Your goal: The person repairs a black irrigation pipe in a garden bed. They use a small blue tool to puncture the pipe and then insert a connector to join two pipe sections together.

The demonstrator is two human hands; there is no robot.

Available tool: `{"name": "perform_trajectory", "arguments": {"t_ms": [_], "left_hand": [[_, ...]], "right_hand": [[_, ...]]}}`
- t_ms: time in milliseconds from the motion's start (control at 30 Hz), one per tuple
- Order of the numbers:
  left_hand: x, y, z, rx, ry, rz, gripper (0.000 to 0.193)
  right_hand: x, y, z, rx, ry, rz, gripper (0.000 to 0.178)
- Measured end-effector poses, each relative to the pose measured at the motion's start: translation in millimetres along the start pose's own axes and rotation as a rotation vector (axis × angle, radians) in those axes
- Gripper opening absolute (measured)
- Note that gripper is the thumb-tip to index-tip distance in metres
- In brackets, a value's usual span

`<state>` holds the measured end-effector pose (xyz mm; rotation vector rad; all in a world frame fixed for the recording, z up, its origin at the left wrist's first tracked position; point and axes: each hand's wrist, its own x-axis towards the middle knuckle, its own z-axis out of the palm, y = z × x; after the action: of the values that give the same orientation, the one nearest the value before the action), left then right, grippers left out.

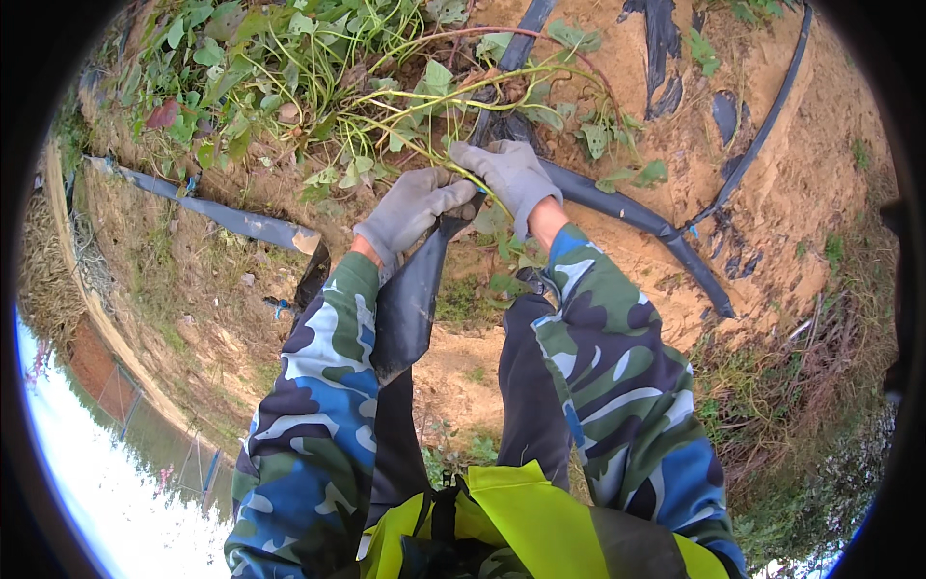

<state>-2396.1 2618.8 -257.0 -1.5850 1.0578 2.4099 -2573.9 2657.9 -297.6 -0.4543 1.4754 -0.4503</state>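
Observation:
Both of my hands wear grey gloves and meet in front of me, close to each other. My left hand (pixel 410 210) is closed on the top of a flat black hose (pixel 410 309), whose wide loose end hangs down beside my left sleeve. Fingers bent, my right hand (pixel 513 179) grips at the same gathered part of the hose; its fingertips are partly hidden. Green vine stems (pixel 405 140) run down to my hands and one passes between them. Behind my right hand, another black hose (pixel 617 205) extends to the right along the soil.
Leafy vines (pixel 280 77) spread over the ground at the far left. A flattened dark hose (pixel 227 214) lies at left, and a thin black pipe (pixel 767 130) curves at right. Torn black plastic (pixel 664 58) lies at the back. Dry brush (pixel 781 386) covers the right side.

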Motion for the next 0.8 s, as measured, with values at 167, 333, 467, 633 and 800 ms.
{"name": "perform_trajectory", "arguments": {"t_ms": [167,333,467,633,800], "left_hand": [[0.3,-0.6,1.1,-0.038,-0.003,-0.021,0.042],[-2.0,-1.7,2.9,-0.117,-0.010,0.003,0.043],[-2.1,-0.3,3.2,-0.072,-0.002,-0.004,0.041],[-6.2,2.6,8.4,-0.090,0.018,0.003,0.040],[-12.6,5.5,15.9,-0.098,0.026,0.038,0.044]], "right_hand": [[3.8,5.0,-1.4,0.427,-0.173,-0.030,0.063],[1.6,2.6,0.2,-0.162,0.059,-0.025,0.052],[-2.4,-0.5,-1.4,0.396,-0.145,-0.029,0.055],[-0.4,-0.4,-3.2,-0.107,-0.006,-0.014,0.054],[-1.0,2.0,-5.2,0.307,-0.217,-0.002,0.042]]}}
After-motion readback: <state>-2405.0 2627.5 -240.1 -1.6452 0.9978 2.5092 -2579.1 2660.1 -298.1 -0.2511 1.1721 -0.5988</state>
